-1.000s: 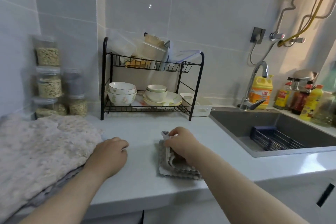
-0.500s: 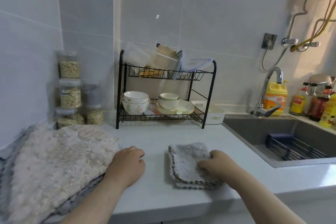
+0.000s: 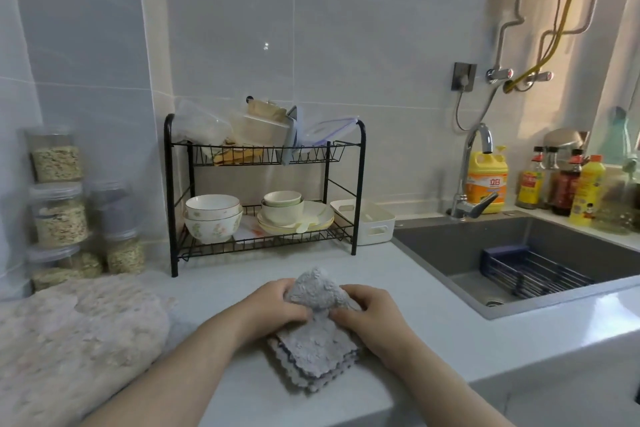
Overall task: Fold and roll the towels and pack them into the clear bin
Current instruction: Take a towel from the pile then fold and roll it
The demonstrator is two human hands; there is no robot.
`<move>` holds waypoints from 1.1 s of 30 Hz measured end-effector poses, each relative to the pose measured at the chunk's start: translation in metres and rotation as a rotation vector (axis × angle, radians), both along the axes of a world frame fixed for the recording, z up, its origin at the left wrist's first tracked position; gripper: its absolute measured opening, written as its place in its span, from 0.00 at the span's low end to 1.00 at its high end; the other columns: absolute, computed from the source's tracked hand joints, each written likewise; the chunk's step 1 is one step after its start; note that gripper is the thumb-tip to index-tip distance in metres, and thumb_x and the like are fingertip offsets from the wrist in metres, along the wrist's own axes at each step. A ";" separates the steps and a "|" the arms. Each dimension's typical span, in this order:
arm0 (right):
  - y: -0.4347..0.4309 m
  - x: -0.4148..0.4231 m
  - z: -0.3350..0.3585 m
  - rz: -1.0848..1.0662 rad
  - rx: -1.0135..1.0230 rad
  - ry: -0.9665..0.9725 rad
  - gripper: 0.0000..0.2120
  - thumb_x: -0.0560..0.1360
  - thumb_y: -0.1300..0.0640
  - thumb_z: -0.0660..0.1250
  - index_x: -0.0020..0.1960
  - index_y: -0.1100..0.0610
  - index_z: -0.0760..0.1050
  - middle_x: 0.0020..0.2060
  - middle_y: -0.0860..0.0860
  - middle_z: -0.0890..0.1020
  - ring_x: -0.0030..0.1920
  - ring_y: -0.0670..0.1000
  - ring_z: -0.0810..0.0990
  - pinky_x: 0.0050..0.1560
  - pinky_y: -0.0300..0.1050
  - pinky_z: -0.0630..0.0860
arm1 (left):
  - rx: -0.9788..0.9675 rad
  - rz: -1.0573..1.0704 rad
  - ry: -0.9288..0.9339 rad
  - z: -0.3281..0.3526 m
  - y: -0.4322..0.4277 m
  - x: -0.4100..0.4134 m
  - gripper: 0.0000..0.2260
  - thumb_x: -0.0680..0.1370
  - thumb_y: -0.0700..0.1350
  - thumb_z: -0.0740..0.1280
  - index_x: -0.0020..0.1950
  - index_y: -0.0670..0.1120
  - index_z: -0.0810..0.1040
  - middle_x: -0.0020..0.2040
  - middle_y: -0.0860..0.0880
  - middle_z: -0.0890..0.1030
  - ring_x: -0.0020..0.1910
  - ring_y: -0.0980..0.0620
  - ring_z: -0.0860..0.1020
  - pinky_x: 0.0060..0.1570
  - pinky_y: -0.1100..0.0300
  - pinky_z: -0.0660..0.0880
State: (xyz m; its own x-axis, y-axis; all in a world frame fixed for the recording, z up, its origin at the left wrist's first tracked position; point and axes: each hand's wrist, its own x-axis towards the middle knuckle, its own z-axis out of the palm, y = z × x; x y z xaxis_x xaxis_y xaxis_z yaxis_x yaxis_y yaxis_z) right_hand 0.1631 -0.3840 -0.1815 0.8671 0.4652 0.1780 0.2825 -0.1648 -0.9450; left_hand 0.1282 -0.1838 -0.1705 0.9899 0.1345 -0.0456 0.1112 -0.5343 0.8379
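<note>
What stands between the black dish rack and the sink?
In the head view, a white plastic basket stands between the black dish rack and the sink.

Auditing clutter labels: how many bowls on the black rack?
4, all on the lower shelf: left top bowl, left bottom bowl, right top bowl, right bottom bowl. Nested ones may hide.

The pale worktop (image 3: 433,319) bears a grey towel stack (image 3: 311,355), a fluffy beige cloth (image 3: 69,340), jars (image 3: 59,218), a black rack (image 3: 263,198) and a white basket (image 3: 369,222).
</note>
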 end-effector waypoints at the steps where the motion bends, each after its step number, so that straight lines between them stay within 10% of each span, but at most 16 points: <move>1: 0.000 0.001 -0.001 -0.015 0.013 -0.012 0.12 0.70 0.66 0.72 0.48 0.52 0.84 0.43 0.55 0.86 0.40 0.48 0.82 0.44 0.47 0.80 | -0.063 -0.006 0.020 0.000 -0.001 0.004 0.21 0.60 0.48 0.72 0.51 0.43 0.79 0.46 0.47 0.83 0.43 0.51 0.81 0.46 0.52 0.78; 9: 0.002 0.013 -0.005 -0.087 0.128 0.127 0.10 0.72 0.57 0.74 0.52 0.58 0.79 0.43 0.54 0.86 0.43 0.53 0.85 0.40 0.46 0.81 | -0.694 0.098 -0.236 -0.021 0.011 -0.009 0.26 0.60 0.40 0.75 0.56 0.37 0.77 0.51 0.36 0.83 0.49 0.39 0.82 0.50 0.50 0.77; 15: 0.002 0.021 -0.014 -0.085 0.113 0.052 0.07 0.71 0.66 0.68 0.46 0.58 0.80 0.43 0.57 0.85 0.46 0.57 0.85 0.47 0.55 0.81 | -0.674 0.067 -0.218 -0.022 0.009 -0.010 0.26 0.59 0.40 0.74 0.57 0.38 0.77 0.54 0.34 0.82 0.53 0.38 0.81 0.59 0.43 0.73; 24: -0.002 0.026 -0.013 -0.060 0.293 0.169 0.14 0.73 0.72 0.63 0.48 0.59 0.84 0.43 0.61 0.86 0.43 0.60 0.84 0.45 0.53 0.80 | -0.616 0.126 -0.227 -0.021 0.009 -0.006 0.19 0.70 0.23 0.61 0.54 0.38 0.81 0.49 0.35 0.83 0.46 0.39 0.82 0.44 0.52 0.79; 28: 0.000 0.030 -0.017 -0.047 0.328 0.237 0.12 0.63 0.65 0.62 0.42 0.67 0.81 0.38 0.62 0.80 0.39 0.59 0.76 0.40 0.49 0.70 | -0.696 0.076 -0.220 -0.021 0.004 -0.008 0.14 0.76 0.39 0.57 0.52 0.37 0.81 0.48 0.38 0.84 0.48 0.40 0.81 0.44 0.54 0.78; 30: 0.002 0.031 -0.018 -0.109 0.302 0.168 0.12 0.63 0.59 0.64 0.41 0.63 0.82 0.45 0.55 0.81 0.45 0.58 0.78 0.44 0.48 0.71 | -0.612 0.107 -0.293 -0.024 0.003 -0.008 0.14 0.72 0.49 0.66 0.48 0.39 0.78 0.41 0.44 0.82 0.42 0.45 0.78 0.40 0.58 0.75; 33: 0.006 0.025 -0.020 -0.224 0.112 -0.090 0.14 0.69 0.68 0.64 0.44 0.52 0.83 0.54 0.47 0.77 0.52 0.42 0.77 0.50 0.38 0.74 | -0.277 0.186 -0.371 -0.030 0.002 -0.007 0.18 0.66 0.36 0.75 0.51 0.47 0.75 0.44 0.49 0.79 0.40 0.51 0.76 0.35 0.66 0.75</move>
